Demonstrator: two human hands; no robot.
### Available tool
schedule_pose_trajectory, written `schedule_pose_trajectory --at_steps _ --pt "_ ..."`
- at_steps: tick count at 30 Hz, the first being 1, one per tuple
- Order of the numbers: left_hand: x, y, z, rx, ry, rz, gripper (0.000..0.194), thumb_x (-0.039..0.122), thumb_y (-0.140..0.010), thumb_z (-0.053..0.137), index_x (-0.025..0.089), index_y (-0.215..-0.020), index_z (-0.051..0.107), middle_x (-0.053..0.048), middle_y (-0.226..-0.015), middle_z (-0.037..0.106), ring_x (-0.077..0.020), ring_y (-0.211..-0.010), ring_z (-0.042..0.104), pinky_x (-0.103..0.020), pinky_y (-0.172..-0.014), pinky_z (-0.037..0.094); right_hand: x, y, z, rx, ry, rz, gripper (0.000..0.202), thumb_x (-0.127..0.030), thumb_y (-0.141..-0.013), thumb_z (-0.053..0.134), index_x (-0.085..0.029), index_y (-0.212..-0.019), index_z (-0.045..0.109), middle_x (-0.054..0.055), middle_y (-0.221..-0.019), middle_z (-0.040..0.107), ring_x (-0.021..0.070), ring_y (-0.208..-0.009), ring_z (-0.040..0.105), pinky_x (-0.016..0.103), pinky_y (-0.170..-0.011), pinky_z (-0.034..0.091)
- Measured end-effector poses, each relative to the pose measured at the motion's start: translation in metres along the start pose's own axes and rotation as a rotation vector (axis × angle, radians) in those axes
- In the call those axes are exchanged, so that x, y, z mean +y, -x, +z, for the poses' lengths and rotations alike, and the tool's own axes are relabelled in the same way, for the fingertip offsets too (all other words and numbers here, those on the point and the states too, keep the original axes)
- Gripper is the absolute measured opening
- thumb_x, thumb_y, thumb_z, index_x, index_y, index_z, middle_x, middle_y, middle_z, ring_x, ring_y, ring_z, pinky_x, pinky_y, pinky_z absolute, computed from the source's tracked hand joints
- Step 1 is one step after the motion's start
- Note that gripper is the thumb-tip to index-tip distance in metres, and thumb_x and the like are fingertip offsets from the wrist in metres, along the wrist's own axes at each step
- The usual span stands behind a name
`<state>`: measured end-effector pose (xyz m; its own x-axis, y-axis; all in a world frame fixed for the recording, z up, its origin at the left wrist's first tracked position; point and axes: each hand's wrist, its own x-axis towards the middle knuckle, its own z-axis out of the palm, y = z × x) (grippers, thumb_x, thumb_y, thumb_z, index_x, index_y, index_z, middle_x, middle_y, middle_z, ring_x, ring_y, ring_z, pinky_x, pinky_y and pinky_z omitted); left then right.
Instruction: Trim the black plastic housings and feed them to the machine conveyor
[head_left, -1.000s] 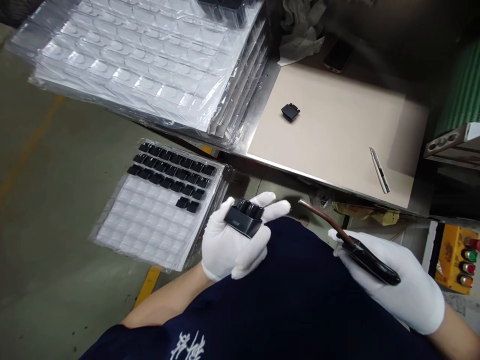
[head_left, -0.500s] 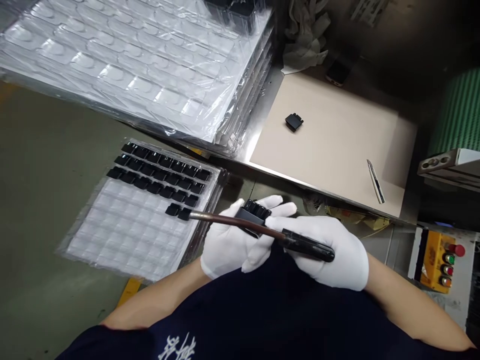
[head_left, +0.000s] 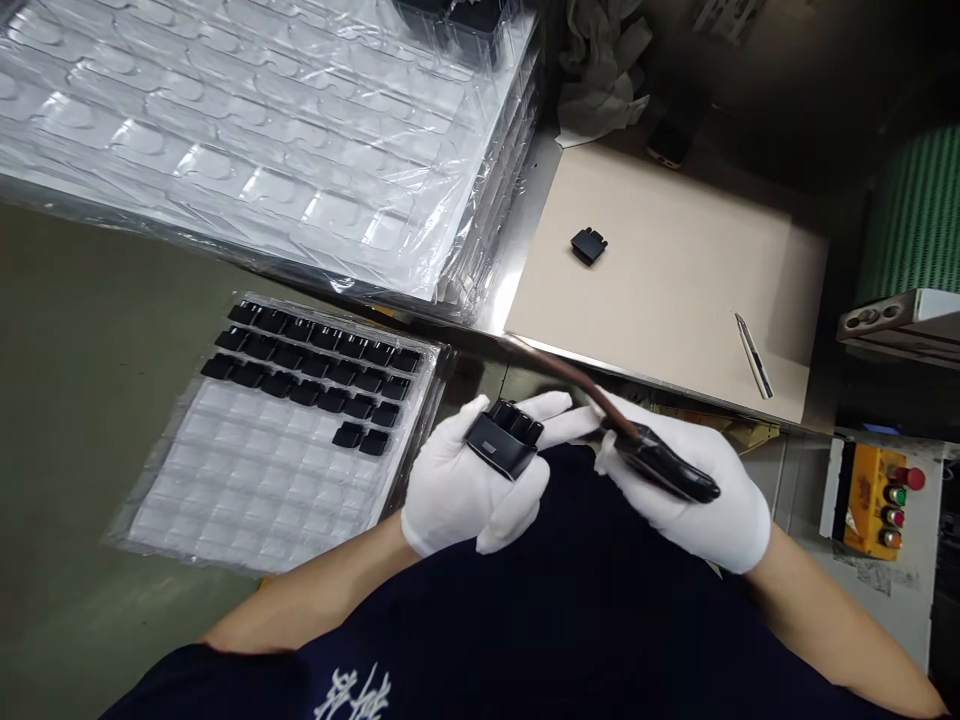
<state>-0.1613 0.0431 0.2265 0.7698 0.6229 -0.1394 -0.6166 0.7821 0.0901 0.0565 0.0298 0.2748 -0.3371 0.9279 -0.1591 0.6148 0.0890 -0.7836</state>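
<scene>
In the white-gloved palm of my left hand [head_left: 465,490] rests a small black plastic part [head_left: 501,440], fingers curled around its sides. It has a flat rectangular face and rounded prongs along its far edge. My right hand [head_left: 694,475], also gloved, is wrapped round the black handle of a tool with a long, slightly bent brown metal shaft [head_left: 581,378]. The shaft points up and left, apart from the part, and its tip is blurred. Another black part [head_left: 589,246] of similar shape lies alone on the beige sheet [head_left: 667,270] covering the bench.
Down left, a clear tray [head_left: 247,470] holds rows of black parts. A stack of plastic-wrapped trays [head_left: 315,150] stands above it. A utility knife [head_left: 753,356] lies on the sheet, near a phone [head_left: 670,135]. At right is a yellow button box [head_left: 876,505].
My right hand has moved right, and the tool's shaft has swung up and away from in front of the held part. My left hand stays nearly in place.
</scene>
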Motion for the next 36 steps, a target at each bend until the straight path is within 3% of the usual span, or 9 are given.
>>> schedule_pose_trajectory --at_steps 3,6,16,20,22,25,28,33,36 --pt "0.004 0.004 -0.003 0.026 0.038 0.011 0.06 0.051 -0.101 0.02 0.011 -0.132 0.053 -0.023 -0.136 0.059 -0.0093 -0.037 0.051 -0.025 -0.025 0.027 0.006 0.007 0.002 0.075 0.029 0.101 0.049 -0.021 -0.089 0.059 -0.031 -0.137 0.059 -0.001 -0.116 0.074 0.0216 -0.1 0.072 0.034 -0.092 0.059" --pt "0.008 0.01 -0.008 0.018 0.057 0.019 0.057 0.049 -0.101 0.025 0.013 -0.134 0.054 -0.023 -0.142 0.054 -0.0087 -0.038 0.052 -0.024 -0.025 0.028 0.007 0.009 0.005 0.043 0.049 0.209 0.045 -0.022 -0.09 0.057 -0.032 -0.134 0.061 -0.002 -0.094 0.076 0.0198 -0.083 0.074 0.033 -0.081 0.062" --pt "0.029 0.031 -0.022 0.038 0.045 0.064 0.058 0.052 -0.1 0.028 0.014 -0.132 0.058 -0.022 -0.139 0.057 -0.0106 -0.041 0.053 -0.026 -0.027 0.031 -0.002 -0.001 0.026 0.068 0.04 0.202 0.022 -0.027 -0.09 0.059 -0.027 -0.108 0.071 0.001 -0.093 0.075 0.021 -0.087 0.072 0.034 -0.085 0.059" --pt "0.036 0.043 -0.019 0.103 -0.041 0.098 0.055 0.049 -0.099 0.039 0.012 -0.135 0.057 -0.019 -0.121 0.068 -0.0115 -0.048 0.056 -0.025 -0.038 0.045 0.01 -0.004 0.045 0.163 -0.006 0.193 0.015 -0.028 -0.09 0.061 -0.025 -0.101 0.071 0.003 -0.101 0.073 0.0204 -0.097 0.07 0.035 -0.094 0.054" --pt "0.039 0.049 -0.013 0.197 -0.064 0.105 0.054 0.047 -0.098 0.046 0.011 -0.138 0.055 -0.015 -0.111 0.07 -0.0125 -0.056 0.06 -0.025 -0.049 0.053 0.028 -0.001 0.055 0.3 -0.042 0.271 0.012 -0.031 -0.088 0.064 -0.023 -0.094 0.07 0.005 -0.102 0.072 0.0222 -0.1 0.068 0.038 -0.098 0.051" --pt "0.046 0.055 -0.003 0.37 -0.038 0.008 0.055 0.047 -0.095 0.056 0.016 -0.141 0.053 -0.01 -0.107 0.07 -0.0152 -0.072 0.065 -0.026 -0.066 0.06 0.071 0.016 0.066 0.658 -0.162 0.481 0.018 -0.037 -0.079 0.073 -0.022 -0.089 0.07 0.007 -0.101 0.072 0.0247 -0.103 0.066 0.041 -0.103 0.047" --pt "0.052 0.053 0.003 0.471 -0.068 -0.1 0.059 0.047 -0.091 0.063 0.024 -0.144 0.051 -0.008 -0.113 0.069 -0.0196 -0.09 0.068 -0.029 -0.08 0.063 0.117 0.048 0.068 0.975 -0.222 0.62 0.032 -0.042 -0.08 0.07 -0.017 -0.101 0.067 0.01 -0.108 0.071 0.0226 -0.103 0.065 0.039 -0.102 0.047" --pt "0.052 0.034 0.01 0.554 -0.326 -0.219 0.064 0.045 -0.086 0.068 0.029 -0.145 0.05 -0.01 -0.13 0.066 -0.029 -0.11 0.068 -0.037 -0.09 0.062 0.176 0.092 0.039 1.417 -0.309 0.813 0.037 -0.04 -0.094 0.057 -0.012 -0.117 0.059 0.008 -0.109 0.071 0.0187 -0.1 0.064 0.037 -0.095 0.051" --pt "0.046 0.014 0.021 0.667 -0.428 -0.24 0.067 0.039 -0.081 0.074 0.03 -0.144 0.051 -0.01 -0.133 0.065 -0.0345 -0.123 0.061 -0.035 -0.088 0.063 0.205 0.096 0.013 1.533 -0.402 0.869 0.032 -0.038 -0.096 0.06 -0.014 -0.117 0.061 0.008 -0.115 0.067 0.0207 -0.101 0.065 0.041 -0.089 0.055"
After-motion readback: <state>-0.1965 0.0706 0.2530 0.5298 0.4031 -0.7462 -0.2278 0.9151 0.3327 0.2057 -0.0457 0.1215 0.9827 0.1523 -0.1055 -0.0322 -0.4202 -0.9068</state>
